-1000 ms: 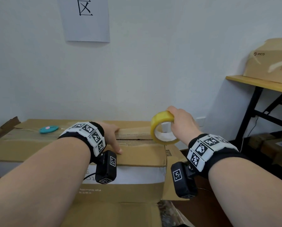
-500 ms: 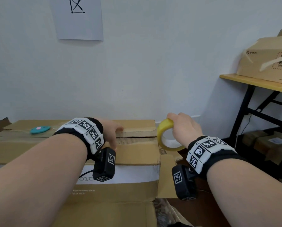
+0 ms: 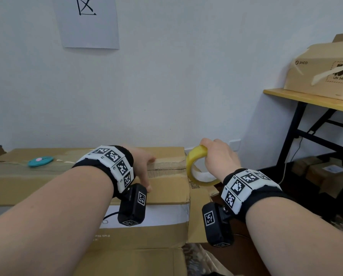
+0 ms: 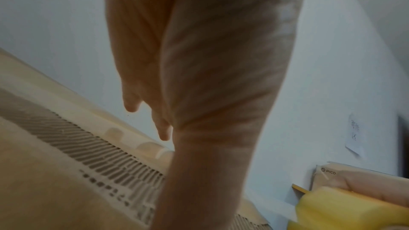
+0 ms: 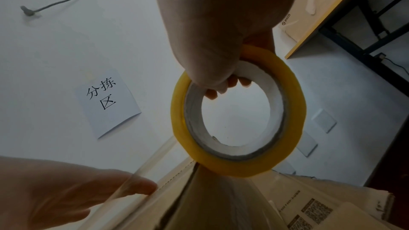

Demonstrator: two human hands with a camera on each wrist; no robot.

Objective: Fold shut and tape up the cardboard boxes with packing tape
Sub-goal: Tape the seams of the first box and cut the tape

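Observation:
A big cardboard box (image 3: 67,176) lies in front of me, its top flaps folded down along a torn seam (image 4: 92,148). My left hand (image 3: 145,166) presses flat on the top near the right end, fingers (image 4: 163,128) straight. My right hand (image 3: 218,156) grips a yellow packing tape roll (image 3: 196,158), fingers hooked through its core (image 5: 223,85). The roll (image 5: 287,93) hangs just past the box's right end. A clear strip of tape (image 5: 141,169) runs from it to the left hand (image 5: 66,190).
A teal disc (image 3: 40,161) rests on the box top at the left. To the right a PICO carton (image 3: 326,72) stands on a wooden table (image 3: 306,98), with small boxes (image 3: 330,172) beneath. More cardboard (image 3: 127,261) lies below. A paper sign (image 3: 87,22) hangs on the wall.
My right hand has carried the roll down and to the right, from above the box's right end to just past it. The left hand has stayed pressed on the top.

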